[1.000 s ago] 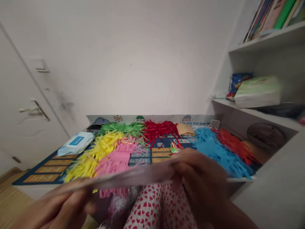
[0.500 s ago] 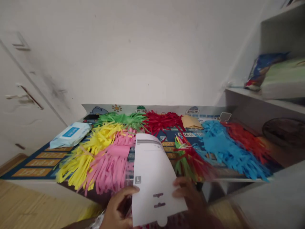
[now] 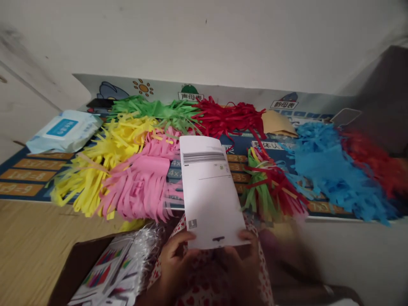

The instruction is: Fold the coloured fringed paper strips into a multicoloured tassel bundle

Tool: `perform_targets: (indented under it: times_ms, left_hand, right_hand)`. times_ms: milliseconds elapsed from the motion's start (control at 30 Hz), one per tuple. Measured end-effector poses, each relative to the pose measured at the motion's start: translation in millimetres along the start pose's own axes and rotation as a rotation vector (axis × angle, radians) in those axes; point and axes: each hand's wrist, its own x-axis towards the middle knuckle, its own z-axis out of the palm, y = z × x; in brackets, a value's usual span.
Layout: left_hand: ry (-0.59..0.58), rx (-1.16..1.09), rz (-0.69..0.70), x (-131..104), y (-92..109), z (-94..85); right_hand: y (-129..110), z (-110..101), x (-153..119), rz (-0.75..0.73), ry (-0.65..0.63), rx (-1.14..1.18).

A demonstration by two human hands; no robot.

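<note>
A white printed paper sheet (image 3: 212, 191), long and slightly curved, is held upright over the lap in both hands. It bears a striped block of print near the top, a grey square at lower left and one dark hang slot near the bottom edge. My left hand (image 3: 177, 255) pinches the lower left corner. The lower right corner is gripped by my right hand (image 3: 245, 253), its fingers partly blurred. Behind the sheet lie a bundle of pink paper strips (image 3: 140, 182) on the left and a mixed green and red tassel (image 3: 270, 182) on the right.
Yellow strips (image 3: 111, 157), green strips (image 3: 153, 110), red strips (image 3: 226, 117) and blue strips (image 3: 338, 165) cover the table mat (image 3: 28, 176). A wipes pack (image 3: 65, 129) sits at left, a brown paper piece (image 3: 279, 123) at the back. A box of plastic-wrapped packs (image 3: 108, 263) stands low left.
The view has tilted down, bringing the lap and box into sight. Both hands now hold the sheet at its bottom corners; only one slot shows instead of two, and the rounded tab is out of sight.
</note>
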Motion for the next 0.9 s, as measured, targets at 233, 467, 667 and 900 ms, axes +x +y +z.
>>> perform_targets:
  times_ms: [233, 467, 667, 900]
  left_hand:
    - [0.040, 0.110, 0.189, -4.0, 5.2, 2.9]
    - [0.055, 0.137, 0.342, 3.0, 14.6, 4.6]
    - [0.012, 0.113, 0.348, 0.0, 15.2, 6.5]
    - [0.062, -0.071, -0.074, -12.4, 5.1, 16.9]
  right_hand:
    - [-18.8, 26.1, -1.6, 0.309, 0.133, 0.173]
    - [-25.4, 31.1, 0.7, 0.283, 0.154, 0.150]
    - [-30.7, 34.5, 5.0, 0.255, 0.190, 0.062]
    - [-22.2, 39.2, 13.1, 0.178, 0.237, -0.006]
